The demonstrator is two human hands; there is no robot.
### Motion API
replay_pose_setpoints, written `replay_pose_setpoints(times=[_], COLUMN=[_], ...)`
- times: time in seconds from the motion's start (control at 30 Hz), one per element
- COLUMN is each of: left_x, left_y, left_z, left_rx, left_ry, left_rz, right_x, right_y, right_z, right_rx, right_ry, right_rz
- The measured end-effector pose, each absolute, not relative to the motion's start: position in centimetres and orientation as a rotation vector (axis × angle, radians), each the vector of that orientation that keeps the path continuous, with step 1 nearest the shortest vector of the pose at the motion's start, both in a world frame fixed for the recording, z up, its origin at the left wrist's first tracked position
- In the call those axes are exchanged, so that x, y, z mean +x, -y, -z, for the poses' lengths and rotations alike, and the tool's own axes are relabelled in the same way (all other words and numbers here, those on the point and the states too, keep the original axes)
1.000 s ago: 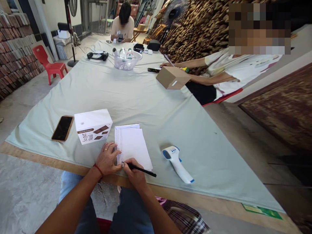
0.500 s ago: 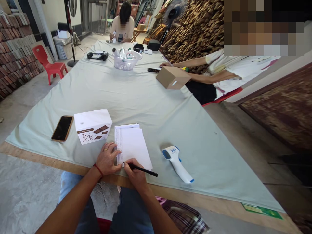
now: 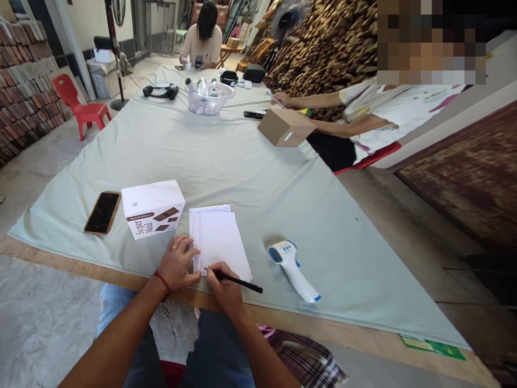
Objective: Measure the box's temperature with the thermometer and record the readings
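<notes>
White rectangular paper sheets (image 3: 222,237) are lying on pale-green cloth (image 3: 339,237). My right hand (image 3: 224,291) is pinching a slim black pen (image 3: 243,283), its rear end sitting slightly farther right than one second earlier. My left hand (image 3: 175,265), spread, is touching the sheets' left edge.

Matt paper sheets (image 3: 222,237), smooth pen (image 3: 242,282), smooth plastic thermometer (image 3: 298,274), wrinkled cloth tablecloth (image 3: 218,156)

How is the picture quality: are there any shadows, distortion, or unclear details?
Head view: a soft shadow lies beside the thermometer; head view: the white shirt at right looks stretched; head view: the small marks on the paper cannot be read.
</notes>
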State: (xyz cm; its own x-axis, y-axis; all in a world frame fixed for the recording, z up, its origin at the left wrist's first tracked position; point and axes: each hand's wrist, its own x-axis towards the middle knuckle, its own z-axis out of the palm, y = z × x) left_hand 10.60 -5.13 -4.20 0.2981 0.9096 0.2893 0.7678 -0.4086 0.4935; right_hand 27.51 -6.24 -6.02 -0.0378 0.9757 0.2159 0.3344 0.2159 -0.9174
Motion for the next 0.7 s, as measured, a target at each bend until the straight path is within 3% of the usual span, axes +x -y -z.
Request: replay_pose_setpoints(times=[0.7], left_x=[10.55], left_y=[5.08], left_z=[4.42], left_rx=[2.309], left_ry=[-1.518], left_rz=[-0.802], right_x=[27.54], right_y=[6.2], right_z=[6.31], right_rx=[-1.277], right_ry=[1.591], right_rz=[-0.841])
